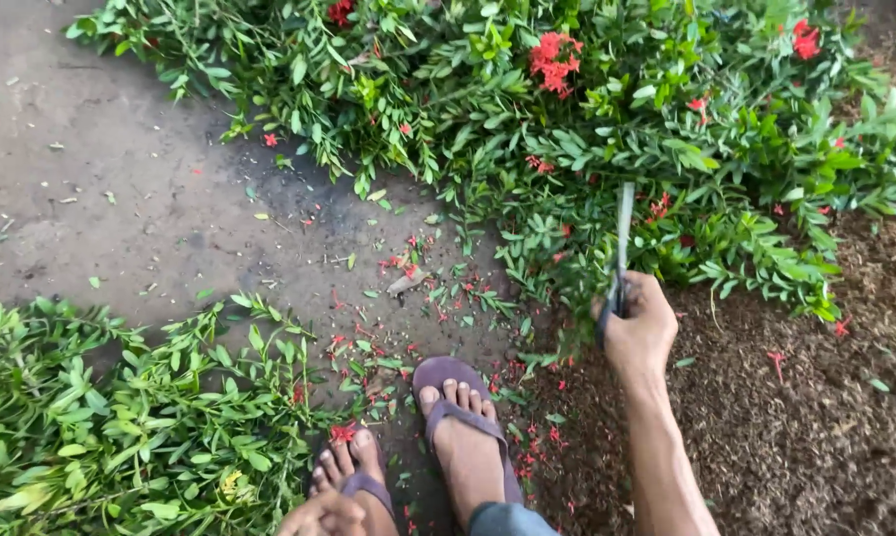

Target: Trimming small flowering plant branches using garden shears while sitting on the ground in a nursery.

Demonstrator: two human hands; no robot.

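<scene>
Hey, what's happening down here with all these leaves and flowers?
A person stands in sandals on bare ground, seen from above. Their right hand grips a slim blade, raised upright against a heap of leafy branches with red flowers. The left hand sits low at the picture's bottom edge by the left foot, seemingly holding nothing. A second pile of green cuttings lies to the left, and red petals and leaf scraps litter the ground between.

Soft even daylight, blade motion-blurred
</scene>
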